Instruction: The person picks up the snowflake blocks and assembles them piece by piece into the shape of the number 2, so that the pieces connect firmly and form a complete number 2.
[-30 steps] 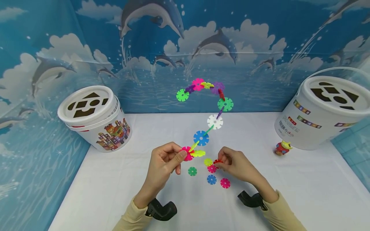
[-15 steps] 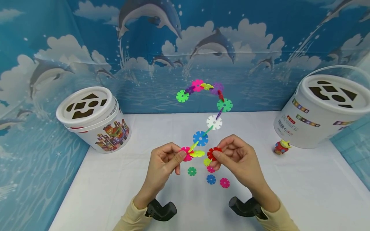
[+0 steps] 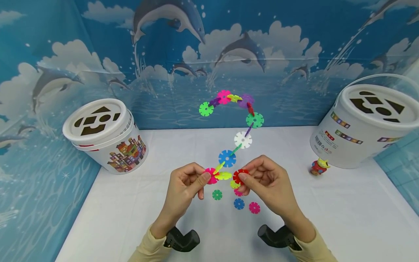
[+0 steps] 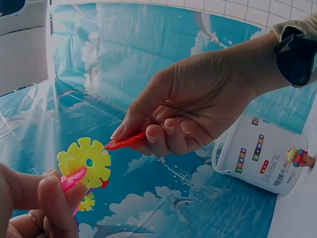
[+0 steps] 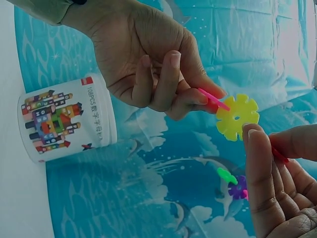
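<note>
My left hand [image 3: 188,182] pinches a pink notched snowflake disc [image 3: 211,176] between thumb and fingers. Slotted into that disc is a yellow disc [image 3: 224,176], pointing right, at the near end of a chain of linked discs. The chain runs on through a blue disc [image 3: 227,159], a white disc [image 3: 243,140] and a green disc [image 3: 255,120], then curls left at its far end. My right hand [image 3: 270,183] pinches a red disc [image 3: 239,177] just right of the yellow one. In the left wrist view, the red disc's edge is right by the yellow disc's rim.
Loose discs lie below the hands: green [image 3: 217,195], blue [image 3: 239,203], pink [image 3: 254,207] and yellow [image 3: 234,184], plus another pink one partly hidden. White buckets stand at left [image 3: 108,142] and right [image 3: 353,131]. A small toy figure [image 3: 319,167] is by the right bucket.
My right hand has picked the red disc up from among the loose discs and brought it up and left, close to the yellow disc. My left hand has barely moved.
</note>
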`<action>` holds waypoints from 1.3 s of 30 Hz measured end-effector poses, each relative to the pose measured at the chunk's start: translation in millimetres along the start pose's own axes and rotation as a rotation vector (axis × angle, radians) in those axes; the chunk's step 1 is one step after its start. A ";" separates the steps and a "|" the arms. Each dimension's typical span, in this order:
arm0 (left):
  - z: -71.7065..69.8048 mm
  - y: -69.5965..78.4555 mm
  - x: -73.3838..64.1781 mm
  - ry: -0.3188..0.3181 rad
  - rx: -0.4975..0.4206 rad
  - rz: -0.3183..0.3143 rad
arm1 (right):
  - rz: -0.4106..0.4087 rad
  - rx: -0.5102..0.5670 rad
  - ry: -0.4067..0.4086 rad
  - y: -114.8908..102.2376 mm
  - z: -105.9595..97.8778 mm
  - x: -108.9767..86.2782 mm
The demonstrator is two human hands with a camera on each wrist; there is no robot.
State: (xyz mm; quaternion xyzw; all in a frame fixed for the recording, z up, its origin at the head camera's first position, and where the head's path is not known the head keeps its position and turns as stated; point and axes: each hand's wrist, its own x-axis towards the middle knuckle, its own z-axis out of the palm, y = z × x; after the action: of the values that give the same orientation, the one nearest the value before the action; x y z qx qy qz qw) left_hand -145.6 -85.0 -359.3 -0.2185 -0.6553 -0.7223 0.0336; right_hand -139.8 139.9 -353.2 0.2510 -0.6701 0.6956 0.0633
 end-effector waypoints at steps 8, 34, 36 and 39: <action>1.9 1.0 -0.9 -0.015 0.010 -0.011 | -0.020 -0.006 -0.021 1.1 1.8 -0.9; 3.6 -0.4 -3.4 -0.041 -0.035 -0.013 | -0.113 0.053 0.062 4.7 16.9 -6.9; 3.6 -0.5 -3.1 -0.049 -0.036 -0.018 | -0.119 0.039 0.065 5.2 17.4 -7.1; 3.7 -0.9 -2.9 -0.057 -0.040 -0.021 | -0.123 0.026 0.070 5.9 17.7 -7.2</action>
State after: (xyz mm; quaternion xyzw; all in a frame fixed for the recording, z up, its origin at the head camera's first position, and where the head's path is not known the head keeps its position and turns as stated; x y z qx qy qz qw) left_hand -142.2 -82.0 -361.0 -0.2326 -0.6435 -0.7292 0.0028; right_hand -131.4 124.0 -362.1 0.2681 -0.6416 0.7075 0.1260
